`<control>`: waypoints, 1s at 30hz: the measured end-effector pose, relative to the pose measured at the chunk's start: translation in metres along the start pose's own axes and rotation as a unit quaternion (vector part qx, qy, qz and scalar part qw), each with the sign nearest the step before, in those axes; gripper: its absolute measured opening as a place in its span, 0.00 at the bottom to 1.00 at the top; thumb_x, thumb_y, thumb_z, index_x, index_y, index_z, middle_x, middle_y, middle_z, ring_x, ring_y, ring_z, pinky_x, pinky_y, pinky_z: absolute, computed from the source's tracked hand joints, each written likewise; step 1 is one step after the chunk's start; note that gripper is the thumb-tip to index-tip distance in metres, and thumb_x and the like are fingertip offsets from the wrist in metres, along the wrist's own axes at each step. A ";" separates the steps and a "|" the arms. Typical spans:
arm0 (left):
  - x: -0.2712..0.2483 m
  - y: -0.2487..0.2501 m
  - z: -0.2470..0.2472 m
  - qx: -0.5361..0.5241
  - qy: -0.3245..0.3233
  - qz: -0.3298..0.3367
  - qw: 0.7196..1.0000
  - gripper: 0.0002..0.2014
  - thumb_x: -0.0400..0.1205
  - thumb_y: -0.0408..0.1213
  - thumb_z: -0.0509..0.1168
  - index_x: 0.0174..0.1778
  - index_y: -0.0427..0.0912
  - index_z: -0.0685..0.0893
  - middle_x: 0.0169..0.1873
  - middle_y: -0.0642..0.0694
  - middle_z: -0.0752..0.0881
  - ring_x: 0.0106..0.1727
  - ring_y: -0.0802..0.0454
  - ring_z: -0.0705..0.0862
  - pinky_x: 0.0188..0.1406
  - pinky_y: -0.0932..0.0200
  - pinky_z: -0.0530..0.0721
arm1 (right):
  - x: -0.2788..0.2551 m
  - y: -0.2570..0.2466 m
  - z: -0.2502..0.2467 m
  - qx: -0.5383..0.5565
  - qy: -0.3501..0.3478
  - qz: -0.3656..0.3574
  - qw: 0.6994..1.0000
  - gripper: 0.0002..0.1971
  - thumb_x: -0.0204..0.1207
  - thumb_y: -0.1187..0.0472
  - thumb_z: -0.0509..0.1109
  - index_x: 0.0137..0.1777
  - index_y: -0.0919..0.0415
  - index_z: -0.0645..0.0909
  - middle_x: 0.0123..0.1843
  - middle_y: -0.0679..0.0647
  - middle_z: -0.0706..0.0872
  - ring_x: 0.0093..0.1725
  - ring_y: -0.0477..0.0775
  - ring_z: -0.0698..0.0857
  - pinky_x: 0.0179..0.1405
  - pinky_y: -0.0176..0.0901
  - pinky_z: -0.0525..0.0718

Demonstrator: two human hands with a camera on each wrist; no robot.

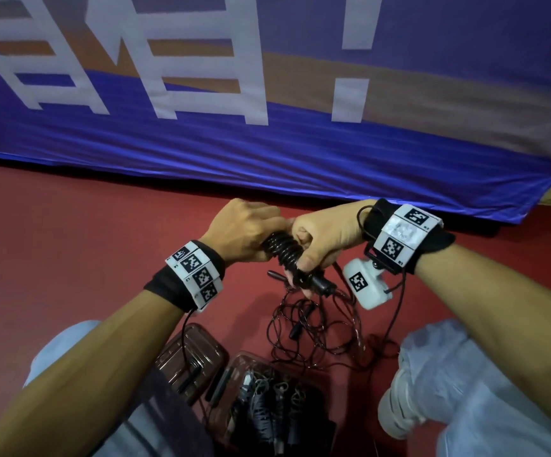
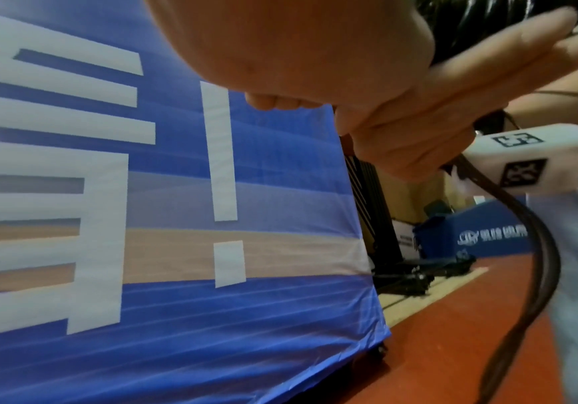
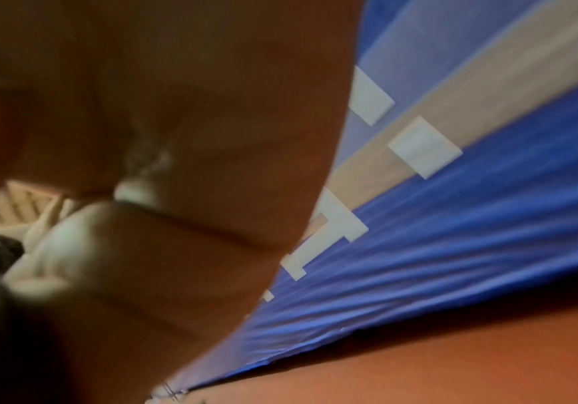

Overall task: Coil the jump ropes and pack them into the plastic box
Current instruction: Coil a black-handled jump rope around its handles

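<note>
Both my left hand point(image 1: 244, 230) and right hand point(image 1: 325, 237) grip a half-wound rope point(image 1: 284, 250); the box point(image 1: 267, 400) seemingly holds several, and loose cord point(image 1: 317, 328) remains.

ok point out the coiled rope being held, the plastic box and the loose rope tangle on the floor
coiled rope point(image 1: 284, 250): head view, on the black coils between the two hands
plastic box point(image 1: 234, 361): head view, on its clear far rim
loose rope tangle point(image 1: 317, 328): head view, on the looped cord lying on the red floor

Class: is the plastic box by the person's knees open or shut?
Open: the plastic box shows coiled ropes inside, its lid lying alongside.
</note>
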State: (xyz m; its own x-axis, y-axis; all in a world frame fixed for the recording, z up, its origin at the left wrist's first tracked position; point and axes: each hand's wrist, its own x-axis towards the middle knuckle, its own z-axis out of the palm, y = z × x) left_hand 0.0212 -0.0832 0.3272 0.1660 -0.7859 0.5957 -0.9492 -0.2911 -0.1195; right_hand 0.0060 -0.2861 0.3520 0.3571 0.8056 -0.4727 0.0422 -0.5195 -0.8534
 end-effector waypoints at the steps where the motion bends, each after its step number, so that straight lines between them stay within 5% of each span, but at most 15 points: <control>1: 0.001 0.002 -0.001 -0.007 0.039 -0.027 0.999 0.11 0.77 0.31 0.73 0.38 0.46 0.76 0.25 0.49 0.78 0.22 0.49 0.75 0.19 0.59 0.70 | 0.001 0.000 0.001 0.048 -0.020 -0.039 0.998 0.48 0.64 0.32 0.81 0.50 0.86 0.81 0.35 0.70 0.85 0.16 0.40 0.66 0.17 0.27 0.65; 4: 0.002 -0.001 -0.003 -0.042 0.129 -0.126 0.983 0.18 0.82 0.33 0.73 0.26 0.41 0.77 0.22 0.51 0.74 0.21 0.53 0.68 0.19 0.58 0.68 | 0.010 0.001 0.004 0.156 0.007 -0.126 0.980 0.39 0.67 0.26 0.74 0.50 0.68 0.86 0.37 0.65 0.88 0.15 0.40 0.66 0.14 0.28 0.62; 7: 0.003 -0.004 -0.006 -0.076 0.172 -0.206 0.960 0.22 0.84 0.38 0.65 0.24 0.44 0.70 0.22 0.54 0.69 0.19 0.49 0.67 0.18 0.55 0.68 | 0.018 -0.001 0.006 0.285 0.027 -0.147 0.947 0.41 0.69 0.24 0.70 0.53 0.67 0.81 0.38 0.60 0.83 0.17 0.54 0.53 0.17 0.40 0.47; 11: -0.001 -0.009 -0.003 -0.088 0.162 -0.319 0.930 0.13 0.68 0.34 0.67 0.20 0.41 0.71 0.17 0.50 0.73 0.18 0.45 0.70 0.19 0.50 0.70 | 0.025 -0.010 0.008 0.430 -0.008 -0.192 0.882 0.36 0.80 0.29 0.52 0.43 0.65 0.82 0.28 0.53 0.77 0.13 0.44 0.53 0.14 0.31 0.59; 17: -0.002 -0.014 0.003 -0.037 0.053 -0.524 0.849 0.17 0.70 0.36 0.66 0.20 0.40 0.66 0.15 0.49 0.70 0.19 0.47 0.66 0.23 0.56 0.63 | 0.052 -0.012 0.018 0.575 0.127 -0.201 0.782 0.26 0.91 0.45 0.48 0.35 0.59 0.72 0.23 0.49 0.73 0.13 0.43 0.53 0.15 0.34 0.56; 23: -0.002 -0.022 0.014 0.082 -0.089 -0.561 0.819 0.06 0.71 0.36 0.64 0.32 0.38 0.79 0.31 0.40 0.83 0.36 0.32 0.83 0.34 0.51 0.74 | 0.075 -0.014 0.026 0.646 0.286 -0.126 0.697 0.22 0.91 0.57 0.45 0.33 0.55 0.63 0.23 0.52 0.72 0.12 0.43 0.58 0.13 0.34 0.55; 26: -0.003 -0.018 0.026 0.113 -0.166 -0.534 0.821 0.08 0.76 0.38 0.65 0.35 0.41 0.75 0.39 0.38 0.87 0.42 0.32 0.86 0.35 0.51 0.73 | 0.078 -0.009 0.028 0.603 0.321 -0.034 0.729 0.19 0.85 0.68 0.42 0.33 0.56 0.62 0.26 0.55 0.73 0.11 0.43 0.59 0.11 0.33 0.55; 30: -0.002 -0.010 0.043 0.120 -0.249 -0.484 0.830 0.12 0.79 0.45 0.64 0.35 0.41 0.75 0.40 0.40 0.88 0.41 0.35 0.87 0.35 0.52 0.74 | 0.071 -0.004 0.029 0.355 0.352 0.142 0.854 0.13 0.84 0.67 0.46 0.40 0.60 0.68 0.31 0.59 0.78 0.13 0.44 0.63 0.15 0.32 0.59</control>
State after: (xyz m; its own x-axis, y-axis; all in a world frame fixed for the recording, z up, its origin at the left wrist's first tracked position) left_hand 0.0417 -0.1028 0.2929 0.9665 -0.2321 0.1096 -0.2369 -0.9710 0.0330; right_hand 0.0038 -0.2187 0.3153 0.7413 0.1752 -0.6479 -0.6278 -0.1603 -0.7616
